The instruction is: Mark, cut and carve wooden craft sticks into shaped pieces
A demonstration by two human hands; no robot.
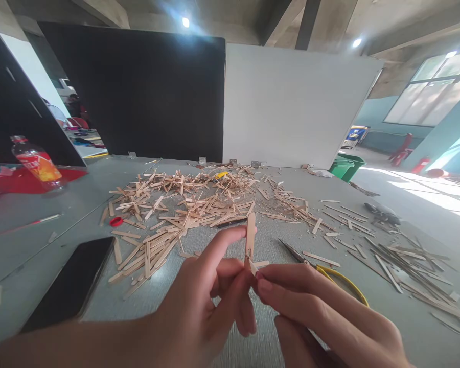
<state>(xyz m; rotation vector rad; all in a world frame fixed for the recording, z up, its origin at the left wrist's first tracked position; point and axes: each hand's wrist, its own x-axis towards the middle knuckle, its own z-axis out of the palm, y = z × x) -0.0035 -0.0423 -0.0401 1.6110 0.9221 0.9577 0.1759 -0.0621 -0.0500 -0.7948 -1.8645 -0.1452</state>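
My left hand [207, 301] pinches a flat wooden stick [250, 236] and holds it upright above the grey table [61, 204], the forefinger resting against its side. My right hand [322, 317] is closed too, its fingertips pinching a small wooden piece [257, 265] at the base of that stick. Both hands meet low in the middle of the view. Under the right hand lie yellow-handled scissors [329, 273], blades pointing to the upper left. A large heap of wooden sticks [184, 204] covers the table beyond the hands.
A black phone [74, 281] lies at the left, a red cap [115, 221] just beyond it. A plastic bottle [36, 163] stands on a red mat at far left. Darker thin sticks [410, 266] lie at right. Black and white panels stand behind the table.
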